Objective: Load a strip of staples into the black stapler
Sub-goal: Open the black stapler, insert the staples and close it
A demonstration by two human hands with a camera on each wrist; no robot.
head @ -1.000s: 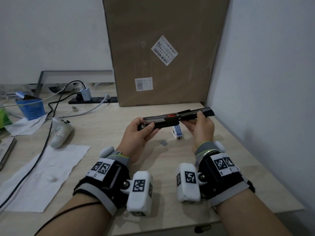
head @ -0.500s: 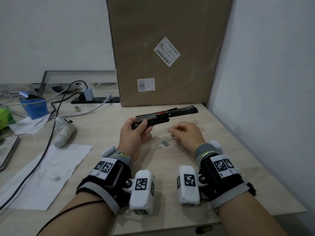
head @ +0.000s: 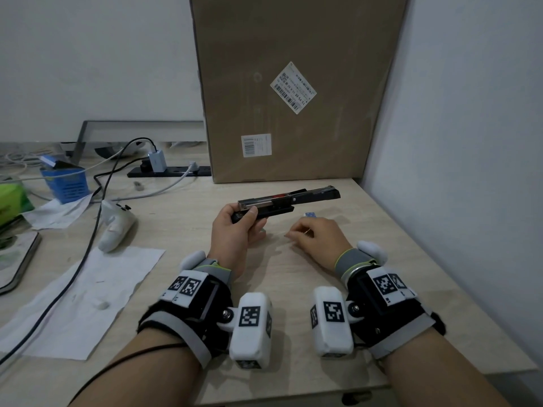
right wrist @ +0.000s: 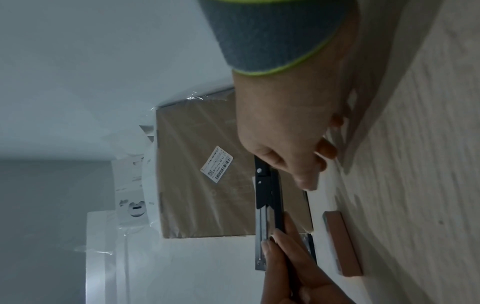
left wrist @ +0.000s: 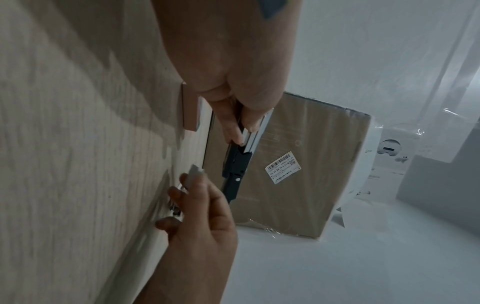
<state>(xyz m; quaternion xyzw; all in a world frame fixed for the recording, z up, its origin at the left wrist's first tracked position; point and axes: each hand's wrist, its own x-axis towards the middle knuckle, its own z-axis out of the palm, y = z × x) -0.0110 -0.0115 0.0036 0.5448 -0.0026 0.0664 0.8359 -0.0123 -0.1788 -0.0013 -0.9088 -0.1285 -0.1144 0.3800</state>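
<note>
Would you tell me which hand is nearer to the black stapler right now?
Left. The left hand grips the black stapler at its near end; the right hand is down at the table, apart from it.

Head view: looks from above the person's forearms, forward and down across the tabletop [head: 182, 218], with the cardboard box [head: 293, 92] at 12 o'clock against the wall.
Left wrist view: close under the left hand [left wrist: 228, 67], rolled sideways, so the tabletop runs along its 9 o'clock side.
Right wrist view: close behind the right hand [right wrist: 283, 131], rolled the other way, tabletop at 3 o'clock.
Shared: all three take in the black stapler [head: 289, 201], both hands and the labelled box.
</note>
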